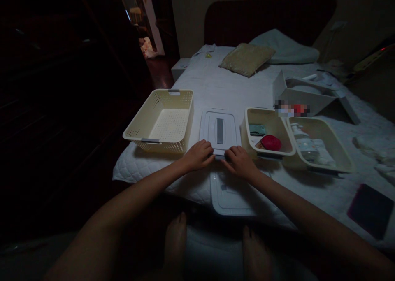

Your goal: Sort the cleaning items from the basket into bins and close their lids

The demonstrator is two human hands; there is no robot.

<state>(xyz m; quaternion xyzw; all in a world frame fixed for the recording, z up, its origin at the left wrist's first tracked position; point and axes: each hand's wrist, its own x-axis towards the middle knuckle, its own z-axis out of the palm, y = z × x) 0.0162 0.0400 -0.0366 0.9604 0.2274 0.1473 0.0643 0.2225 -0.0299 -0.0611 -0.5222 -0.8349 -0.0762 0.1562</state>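
In the middle of the bed's front part is a pale lid (230,126) with a grey handle strip along its centre. My left hand (200,154) curls its fingers over the lid's near left corner. At the near right corner, my right hand (240,161) grips the edge with bent fingers, its thumb toward the front latch. What is under the lid is mostly hidden by my hands. A second, larger pale lid (234,200) lies closer to me, partly beneath my right forearm.
Left stands a perforated cream basket (182,135). On the right are a bin (286,137) with a red item inside and another bin (342,157) holding bottles. A white box (296,94), a dark flat item (372,211) and a cushion (247,59) lie on the bed (212,81).
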